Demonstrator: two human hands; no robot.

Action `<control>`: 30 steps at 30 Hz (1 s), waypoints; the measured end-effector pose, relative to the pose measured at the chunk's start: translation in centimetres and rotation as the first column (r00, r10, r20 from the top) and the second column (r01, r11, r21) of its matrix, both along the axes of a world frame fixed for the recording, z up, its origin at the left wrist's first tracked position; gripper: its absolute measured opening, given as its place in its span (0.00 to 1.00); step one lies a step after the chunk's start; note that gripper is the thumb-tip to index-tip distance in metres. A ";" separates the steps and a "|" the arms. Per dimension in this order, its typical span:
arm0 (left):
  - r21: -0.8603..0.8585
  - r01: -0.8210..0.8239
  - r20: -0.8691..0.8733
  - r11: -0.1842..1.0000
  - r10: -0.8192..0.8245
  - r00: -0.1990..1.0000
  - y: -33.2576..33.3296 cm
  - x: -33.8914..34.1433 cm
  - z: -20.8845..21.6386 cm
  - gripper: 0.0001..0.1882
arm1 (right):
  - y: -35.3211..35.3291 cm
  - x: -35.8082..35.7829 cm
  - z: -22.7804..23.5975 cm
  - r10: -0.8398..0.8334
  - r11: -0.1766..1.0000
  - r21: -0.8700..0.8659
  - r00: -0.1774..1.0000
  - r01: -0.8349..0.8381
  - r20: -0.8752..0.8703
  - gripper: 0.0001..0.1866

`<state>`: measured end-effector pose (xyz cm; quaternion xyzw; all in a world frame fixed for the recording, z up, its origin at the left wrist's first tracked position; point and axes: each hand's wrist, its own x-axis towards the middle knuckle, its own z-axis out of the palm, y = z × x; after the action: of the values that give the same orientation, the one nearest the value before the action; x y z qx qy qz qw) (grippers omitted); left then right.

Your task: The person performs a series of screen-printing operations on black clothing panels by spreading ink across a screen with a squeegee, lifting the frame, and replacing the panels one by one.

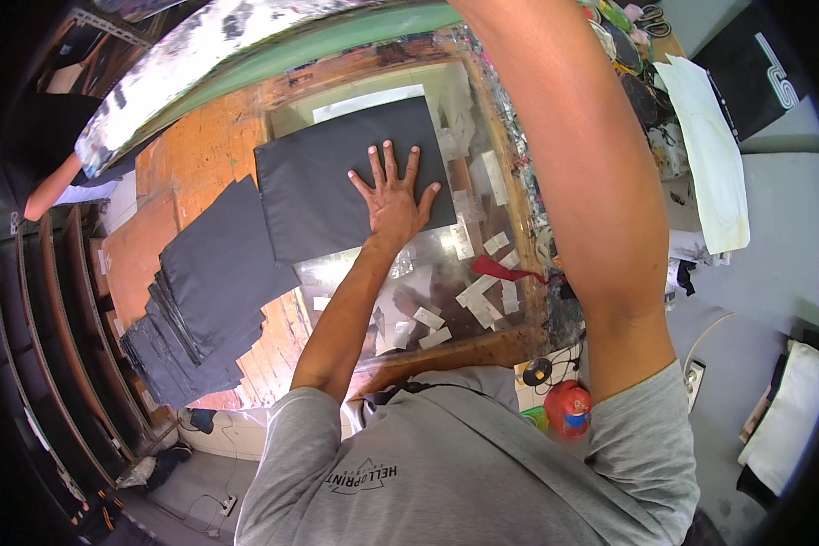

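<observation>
My left hand [393, 202] lies flat with spread fingers on a black fabric-like sheet [311, 187], pressing on its right half. The sheet rests on a framed glass-like worktop [350, 273], with a white strip [369, 103] showing past its far edge. Up the right side stretches my right arm [601, 173]; its hand is beyond the upper edge, out of sight. Over the far side of the table slants a raised printing-screen frame [273, 73], greenish along its lower edge and smeared with paint.
A fanned pile of black sheets [214, 264] sits on the wooden left part of the table. Pale tape pieces [478, 298] and a red strip [505, 270] dot the worktop. Dark shelving racks [64, 337] stand at left, near another person's arm [53, 187]. A red container [569, 408] is below.
</observation>
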<state>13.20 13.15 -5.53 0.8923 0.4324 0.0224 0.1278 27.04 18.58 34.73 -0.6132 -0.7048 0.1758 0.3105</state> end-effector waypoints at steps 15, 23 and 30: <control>0.049 -0.050 0.139 0.998 0.043 0.989 -5.9 -7.5 -0.4 0.31 | 1.7 -0.2 -0.4 -0.085 0.996 0.053 0.970 0.075 0.227 0.21; 0.057 -0.045 0.118 0.997 0.039 0.992 -6.1 -7.5 -0.6 0.30 | 1.0 -0.8 -0.2 -0.086 0.996 -0.008 0.991 0.087 0.105 0.21; 0.067 -0.028 0.140 0.997 0.019 0.990 -6.2 -7.4 -1.0 0.29 | 1.9 -0.8 -0.8 -0.072 0.995 0.071 0.990 0.064 0.123 0.22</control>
<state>5.76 6.97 -6.50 0.8872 0.4319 0.1009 0.1268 26.22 20.46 33.89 -0.6360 -0.7070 0.1025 0.2918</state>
